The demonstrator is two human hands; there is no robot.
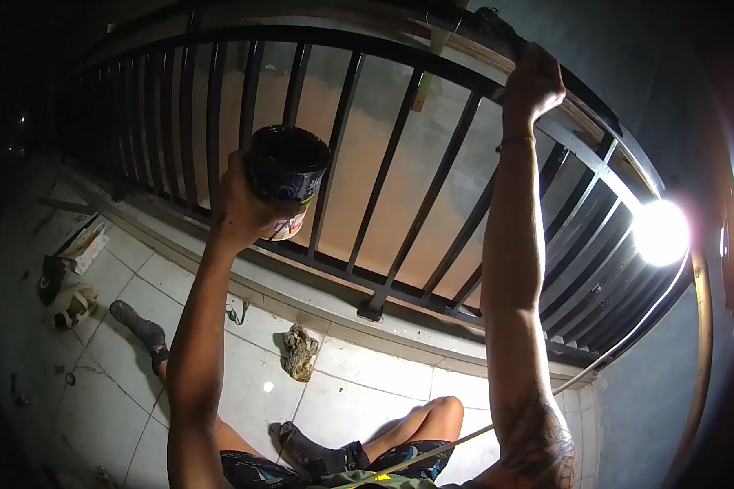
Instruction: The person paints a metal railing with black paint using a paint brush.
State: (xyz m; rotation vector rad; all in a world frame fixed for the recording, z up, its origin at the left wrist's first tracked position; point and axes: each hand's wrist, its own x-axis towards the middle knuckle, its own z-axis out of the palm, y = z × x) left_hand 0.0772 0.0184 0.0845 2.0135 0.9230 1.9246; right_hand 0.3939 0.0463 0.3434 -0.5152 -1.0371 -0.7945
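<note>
My left hand [246, 208] is wrapped round a paint can [289, 175], holding it up in front of the railing. Dark, glossy paint coats the can's inside and upper wall, while a light printed label shows near its bottom. Higher up on the right, my right hand [533, 85] is closed in a fist at the top rail of the black metal railing [359, 54]. I cannot tell what the fist holds; a dark shape [497, 31] lies just beyond it along the rail.
A bright lamp [661, 233] glows at the right, its cable [603, 356] crossing under my right arm. On the white tiled floor [245, 367] lie a crumpled rag [300, 353] and, at left, a pale bag [72, 306]. A wooden pole [700, 359] leans at the right wall.
</note>
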